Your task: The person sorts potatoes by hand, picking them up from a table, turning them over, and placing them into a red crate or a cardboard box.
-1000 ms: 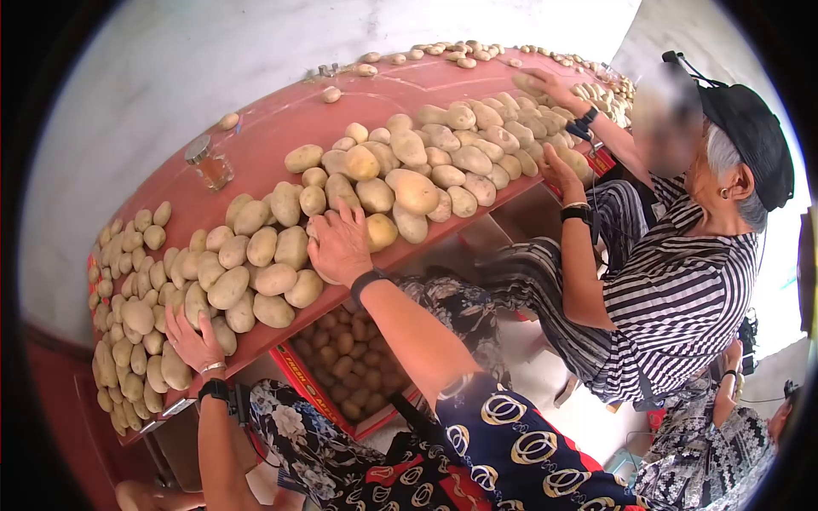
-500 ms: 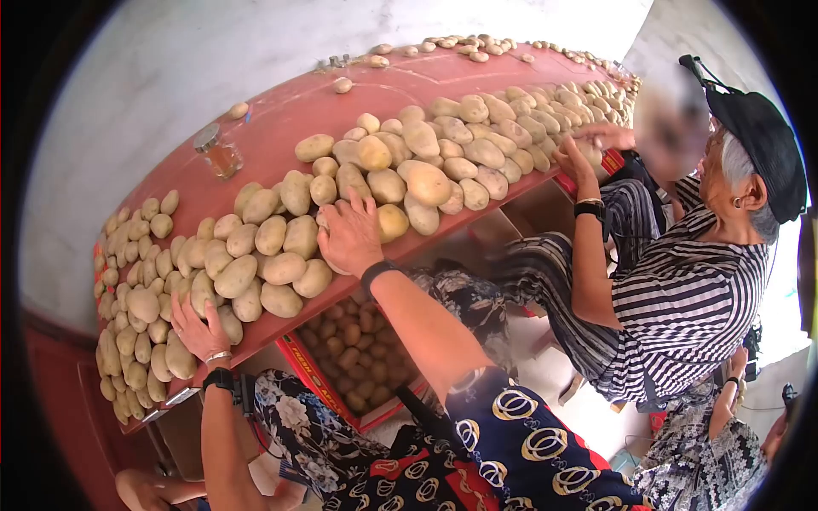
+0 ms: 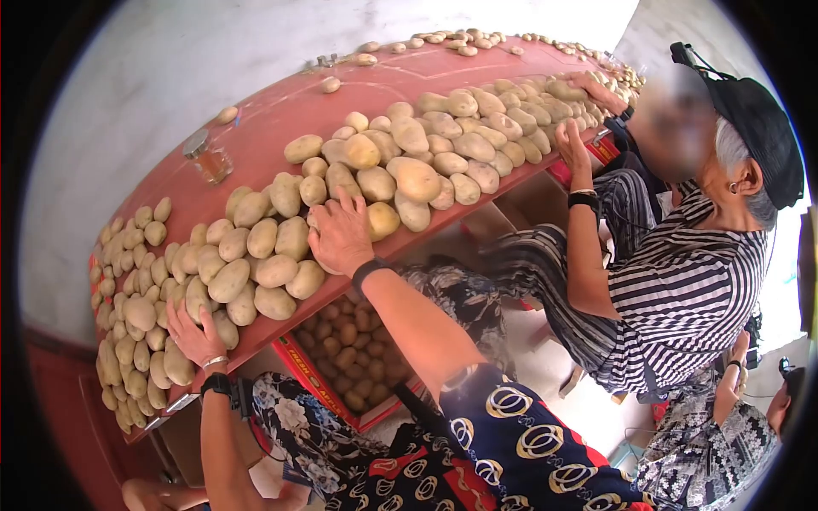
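Observation:
Many potatoes [image 3: 230,280] lie in a long, piled band along the front edge of the red table. My left hand [image 3: 196,335] rests against the potatoes at the left part of this edge, fingers apart and holding nothing I can see. Farther right, my right hand [image 3: 342,234] lies over the potatoes with its fingers spread forward. A pale potato shows partly beside its fingers, and what lies under the palm is hidden. Larger yellowish potatoes [image 3: 418,180] sit just right of that hand.
Below the table edge stands an open red box [image 3: 315,381] of potatoes. A glass jar [image 3: 207,157] stands on the red table [image 3: 264,128], with smaller potatoes along the back. To the right sits a co-worker [image 3: 682,298] in stripes, both hands at the potatoes; another person is behind.
The view has shifted slightly. My hands keep their places on the potatoes. The co-worker's far hand has reached farther over the pile, and the near hand has opened away from a potato.

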Motion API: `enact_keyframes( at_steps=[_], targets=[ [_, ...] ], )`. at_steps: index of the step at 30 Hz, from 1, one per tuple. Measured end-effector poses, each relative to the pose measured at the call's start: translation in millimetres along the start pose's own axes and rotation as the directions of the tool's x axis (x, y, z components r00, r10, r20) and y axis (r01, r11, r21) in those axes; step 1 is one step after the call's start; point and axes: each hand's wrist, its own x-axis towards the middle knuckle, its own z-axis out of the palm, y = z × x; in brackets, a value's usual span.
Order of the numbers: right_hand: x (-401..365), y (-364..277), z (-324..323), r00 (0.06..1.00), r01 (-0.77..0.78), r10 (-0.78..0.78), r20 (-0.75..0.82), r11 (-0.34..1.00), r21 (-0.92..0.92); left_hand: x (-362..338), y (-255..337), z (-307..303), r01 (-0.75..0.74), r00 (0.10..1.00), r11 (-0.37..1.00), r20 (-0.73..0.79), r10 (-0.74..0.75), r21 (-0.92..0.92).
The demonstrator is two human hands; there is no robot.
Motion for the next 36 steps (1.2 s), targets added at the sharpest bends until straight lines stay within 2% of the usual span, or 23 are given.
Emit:
enact_keyframes(
  at_steps=[9, 19, 34, 36],
  targets=[
    [-1.4, -1.4, -4.1, 0.999, -0.016, 0.018, 0.048, 0.999, -0.036, -1.8, -3.3, 2.7, -0.040, 0.999, 0.999, -0.005, 0.040, -0.008],
    [-0.8, 0.3, -6.4, 0.995, -0.031, 0.036, 0.094, 0.998, -0.050, -2.2, -0.8, 3.4, -0.015, 1.000, 1.000, 0.006, 0.015, -0.003],
    [-0.1, 0.4, -2.5, 0.999, -0.003, 0.005, 0.041, 1.000, -0.031, -0.4, 2.6, -0.9, -0.002, 1.000, 1.000, 0.006, 0.002, -0.019],
    [-0.1, 1.2, -0.9, 0.999, 0.022, -0.023, -0.024, 1.000, -0.022, -0.1, 3.0, -0.9, 0.017, 1.000, 0.999, 0.014, -0.016, -0.027]
  ],
)
